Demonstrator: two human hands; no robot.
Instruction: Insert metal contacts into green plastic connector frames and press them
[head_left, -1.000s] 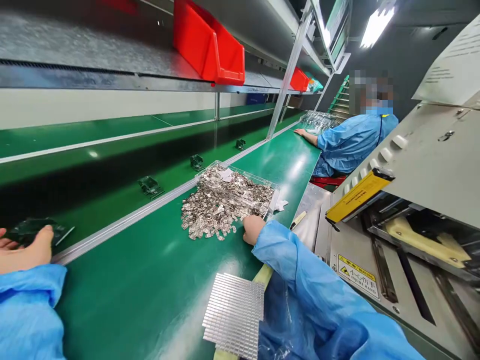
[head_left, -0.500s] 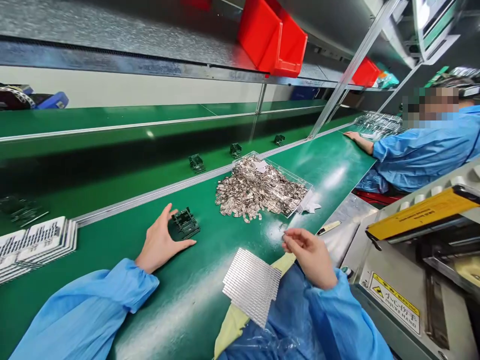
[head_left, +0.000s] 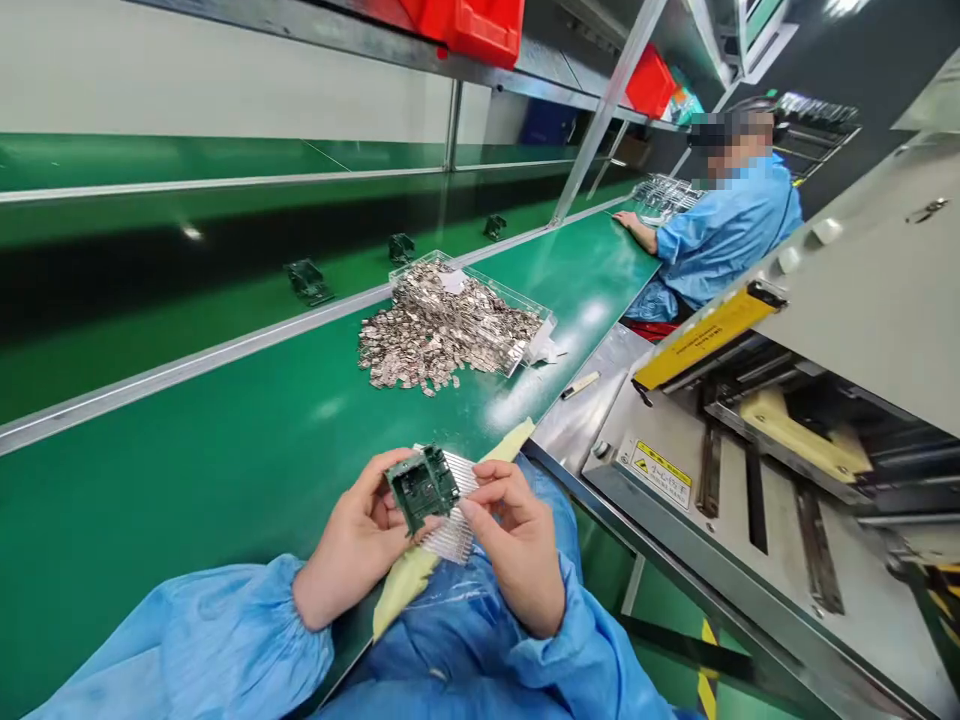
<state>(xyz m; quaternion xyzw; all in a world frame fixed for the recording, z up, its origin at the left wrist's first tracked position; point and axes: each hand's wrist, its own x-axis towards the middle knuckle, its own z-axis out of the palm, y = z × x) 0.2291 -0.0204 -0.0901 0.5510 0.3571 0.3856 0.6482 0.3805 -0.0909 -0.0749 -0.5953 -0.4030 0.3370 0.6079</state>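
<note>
My left hand is closed around a dark green, box-like circuit board assembly, thumb along its lower edge. It is held tilted above the near edge of the green bench. On the assembly's right side are the pinched fingertips of my right hand; anything tiny between them is too hidden to name. Behind and below the assembly lies a silver gridded sheet, partly covered by it and by my fingers. The sheet rests over a yellow strip along the bench edge.
Many small metal pieces spill from a clear tray on the bench. A knife-like tool lies right of it. A machine with a warning label stands at right. A co-worker in blue sits beyond.
My left hand has picked up the circuit board assembly from the bench and brought it right, over the silver sheet. My right hand has come in to meet it. The view has turned right and down.
</note>
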